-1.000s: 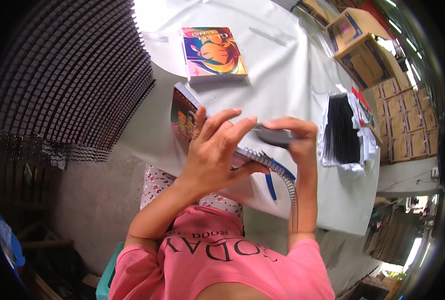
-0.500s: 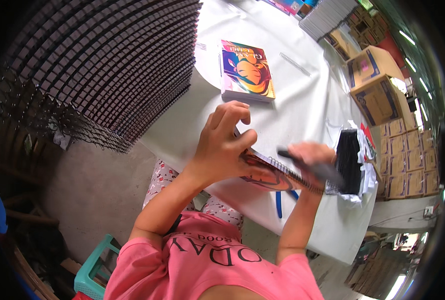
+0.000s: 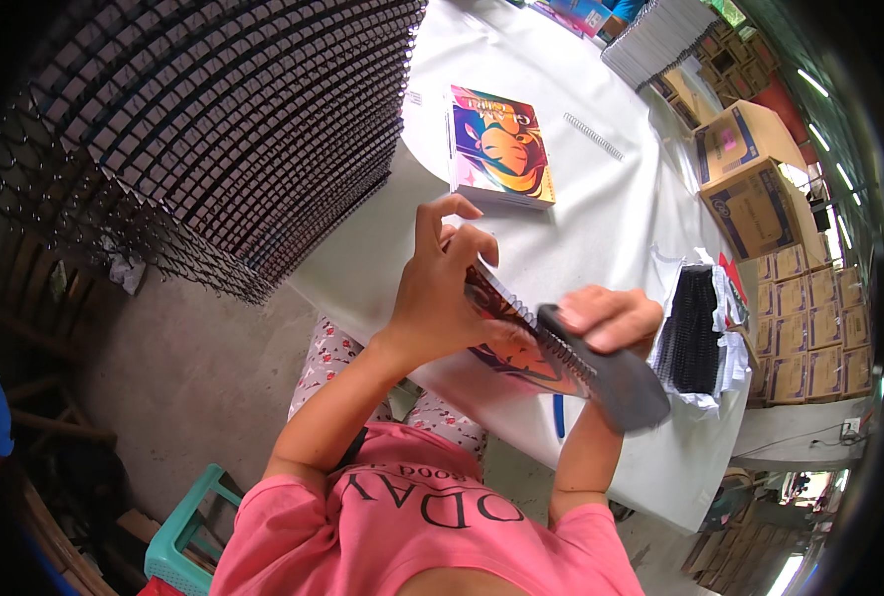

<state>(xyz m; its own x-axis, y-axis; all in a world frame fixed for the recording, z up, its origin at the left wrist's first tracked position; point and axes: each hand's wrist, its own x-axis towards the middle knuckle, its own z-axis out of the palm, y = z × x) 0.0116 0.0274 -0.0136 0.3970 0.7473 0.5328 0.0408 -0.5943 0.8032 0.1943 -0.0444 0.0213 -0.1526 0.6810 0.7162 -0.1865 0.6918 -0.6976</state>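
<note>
My left hand [image 3: 430, 298] grips an orange-covered notebook [image 3: 526, 370] on edge, thumb on its cover and the other fingers curled above. A black wire coil [image 3: 563, 354] runs along the notebook's upper edge. My right hand [image 3: 613, 316] is closed on a dark grey, flat tool [image 3: 633, 389] with a rounded broad end, exact kind unclear. It lies against or just over the coil; contact is hard to tell. Farther back on the white-covered table sits a stack of notebooks [image 3: 503, 149] with a colourful cover. One blue handle [image 3: 559, 415] shows below the held notebook.
Tall stacks of coil-bound books [image 3: 243, 129] rise at the left. A loose wire coil [image 3: 593, 135] lies on the white table cover [image 3: 601, 219]. Black coils [image 3: 692, 333] in torn white wrapping are at the right, with cardboard boxes [image 3: 755, 184] beyond. A green stool [image 3: 188, 526] stands lower left.
The grey tool in my right hand has shifted slightly left and down along the coil, and its blur has lessened. My left hand still holds the notebook, now tilted a little more steeply.
</note>
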